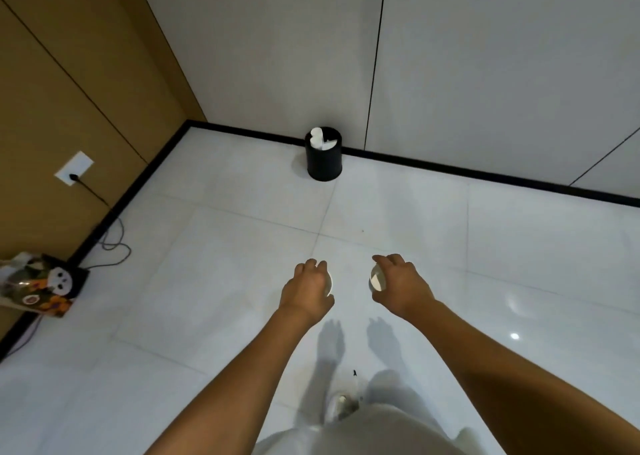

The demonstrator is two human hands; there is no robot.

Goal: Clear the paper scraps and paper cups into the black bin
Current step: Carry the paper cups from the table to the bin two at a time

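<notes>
Two paper cups, one (329, 282) gripped in the left hand (306, 290) and one (377, 279) in the right hand (401, 286), both well apart from the black bin (323, 163), look light and easily crushed, so a gentle hold around the wall seems best.

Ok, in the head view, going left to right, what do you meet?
Patterned bag on the floor by the brown wall → white wall socket → left hand gripping a paper cup → right hand gripping another paper cup. The black bin sits farther back, roughly above the left hand.
</notes>
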